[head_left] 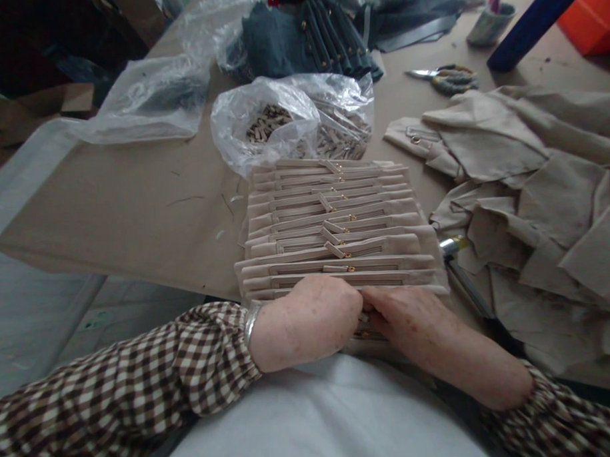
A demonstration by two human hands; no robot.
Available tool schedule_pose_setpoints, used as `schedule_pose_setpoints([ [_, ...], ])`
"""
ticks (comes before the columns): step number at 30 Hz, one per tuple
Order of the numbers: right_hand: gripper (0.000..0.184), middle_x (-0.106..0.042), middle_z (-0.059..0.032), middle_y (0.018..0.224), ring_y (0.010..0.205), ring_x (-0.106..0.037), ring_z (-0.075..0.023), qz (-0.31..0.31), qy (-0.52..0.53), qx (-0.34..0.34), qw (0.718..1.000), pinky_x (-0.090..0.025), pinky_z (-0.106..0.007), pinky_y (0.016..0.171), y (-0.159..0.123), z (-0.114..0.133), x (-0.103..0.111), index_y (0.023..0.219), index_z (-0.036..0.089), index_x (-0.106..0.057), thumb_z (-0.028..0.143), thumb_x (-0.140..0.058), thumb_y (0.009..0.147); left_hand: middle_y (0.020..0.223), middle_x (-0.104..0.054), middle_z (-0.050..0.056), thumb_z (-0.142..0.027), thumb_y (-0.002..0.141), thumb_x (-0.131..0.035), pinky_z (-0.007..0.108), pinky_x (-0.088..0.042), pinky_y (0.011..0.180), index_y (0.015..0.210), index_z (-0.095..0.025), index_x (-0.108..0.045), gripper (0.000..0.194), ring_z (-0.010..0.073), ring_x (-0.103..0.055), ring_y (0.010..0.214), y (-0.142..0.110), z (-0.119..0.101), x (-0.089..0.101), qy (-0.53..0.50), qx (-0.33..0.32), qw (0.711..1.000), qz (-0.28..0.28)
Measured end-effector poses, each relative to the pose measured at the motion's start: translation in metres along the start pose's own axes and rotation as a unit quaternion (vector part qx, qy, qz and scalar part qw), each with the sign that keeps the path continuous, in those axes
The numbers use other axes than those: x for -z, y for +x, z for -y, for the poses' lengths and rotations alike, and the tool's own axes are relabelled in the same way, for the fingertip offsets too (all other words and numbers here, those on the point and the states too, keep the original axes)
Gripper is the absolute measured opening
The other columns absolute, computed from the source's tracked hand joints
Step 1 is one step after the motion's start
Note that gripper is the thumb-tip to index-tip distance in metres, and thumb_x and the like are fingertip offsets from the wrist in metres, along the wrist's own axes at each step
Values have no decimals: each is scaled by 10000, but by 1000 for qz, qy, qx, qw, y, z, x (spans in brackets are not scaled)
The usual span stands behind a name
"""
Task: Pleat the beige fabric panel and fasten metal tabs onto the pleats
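Observation:
A stack of beige fabric pieces with sewn-in zippers point(335, 227) lies fanned out on the brown table point(134, 201), each overlapping the one behind. My left hand point(308, 325) and my right hand point(408, 321) meet at the nearest piece at the table's front edge. Both hands are closed, fingertips pinching at a small zipper part between them; the nearest piece is mostly hidden under them. Checked sleeves cover both forearms.
A clear plastic bag of beige zipper pulls point(291, 119) sits just behind the stack. Loose beige fabric pieces point(534, 200) pile up at the right. Scissors point(444, 77), dark fabric pieces point(308, 42), another plastic bag point(150, 100) and a cup point(488, 22) lie farther back.

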State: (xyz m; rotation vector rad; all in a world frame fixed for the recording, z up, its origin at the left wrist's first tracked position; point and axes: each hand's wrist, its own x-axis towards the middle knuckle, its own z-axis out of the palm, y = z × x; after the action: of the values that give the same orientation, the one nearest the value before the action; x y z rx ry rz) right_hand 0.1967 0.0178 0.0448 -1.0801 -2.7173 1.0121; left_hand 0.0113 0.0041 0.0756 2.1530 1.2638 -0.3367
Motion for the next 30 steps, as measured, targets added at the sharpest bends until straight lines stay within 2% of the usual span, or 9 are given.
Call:
schedule_pose_setpoints([
  [6, 150, -646, 12, 683, 584, -562, -136, 22, -39, -13, 999, -275, -273, 530, 2, -1, -1, 780, 213, -578, 102, -500, 845, 610, -634, 75, -200, 825, -516, 291, -485, 573, 694, -148, -697, 229, 209, -634, 602, -6, 5, 0, 10, 31, 999, -26],
  [9, 146, -624, 20, 660, 561, -536, -132, 30, -51, -25, 998, -236, -282, 521, 2, -2, -1, 754, 212, -554, 105, -501, 839, 639, -641, 86, -208, 843, -492, 304, -468, 575, 725, -139, -698, 248, 216, -628, 616, -11, 7, 7, 10, 42, 999, -10],
  [11, 147, -618, 23, 649, 556, -532, -129, 29, -46, -20, 998, -237, -278, 518, 2, -2, 1, 747, 210, -557, 101, -508, 831, 657, -635, 78, -241, 850, -501, 298, -446, 578, 730, -139, -676, 236, 204, -609, 630, -14, 9, 13, -24, 42, 999, -23],
  [13, 135, -624, 23, 659, 555, -535, -122, 12, -19, -13, 1000, -272, -267, 522, 2, 1, 6, 764, 206, -568, 106, -519, 840, 674, -619, 48, -336, 861, -539, 270, -415, 567, 742, -151, -636, 241, 174, -578, 639, -16, 13, 19, -128, 36, 990, -53],
  [15, 126, -644, 14, 719, 594, -556, -117, -26, 37, 9, 999, -340, -251, 551, 3, 9, 14, 828, 203, -583, 112, -508, 871, 681, -584, 11, -483, 875, -540, 231, -382, 534, 781, -164, -593, 337, 131, -536, 616, -16, 17, 24, -299, 27, 950, -82],
  [19, 129, -666, -43, 951, 827, -613, -149, -135, 94, 92, 982, -458, -263, 699, 9, 34, 27, 1000, 208, -594, 153, -507, 922, 636, -495, -33, -692, 892, -365, 188, -325, 441, 938, -177, -530, 543, 84, -444, 499, -11, 15, 28, -607, 52, 789, -79],
  [22, 108, -655, -93, 1070, 995, -595, -227, -181, 46, 114, 976, -476, -363, 833, 17, 46, 26, 991, 195, -606, 242, -592, 894, 632, -477, -42, -747, 848, -395, 180, -270, 395, 968, -181, -510, 590, 76, -409, 460, -4, 6, 26, -714, 87, 690, -81],
  [25, 166, -661, -109, 1033, 1012, -580, -279, -197, -1, 103, 975, -463, -444, 872, 25, 46, 17, 940, 174, -606, 310, -643, 852, 677, -513, -26, -755, 809, -474, 186, -296, 416, 929, -175, -528, 595, 71, -423, 483, 1, -1, 19, -750, 89, 645, -118],
  [30, 107, -664, -110, 995, 985, -582, -285, -214, -63, 107, 969, -467, -455, 842, 29, 45, 8, 926, 160, -599, 257, -578, 887, 742, -577, 11, -715, 774, -582, 210, -397, 490, 895, -162, -570, 567, 107, -528, 583, 8, -3, 12, -773, 103, 607, -154],
])
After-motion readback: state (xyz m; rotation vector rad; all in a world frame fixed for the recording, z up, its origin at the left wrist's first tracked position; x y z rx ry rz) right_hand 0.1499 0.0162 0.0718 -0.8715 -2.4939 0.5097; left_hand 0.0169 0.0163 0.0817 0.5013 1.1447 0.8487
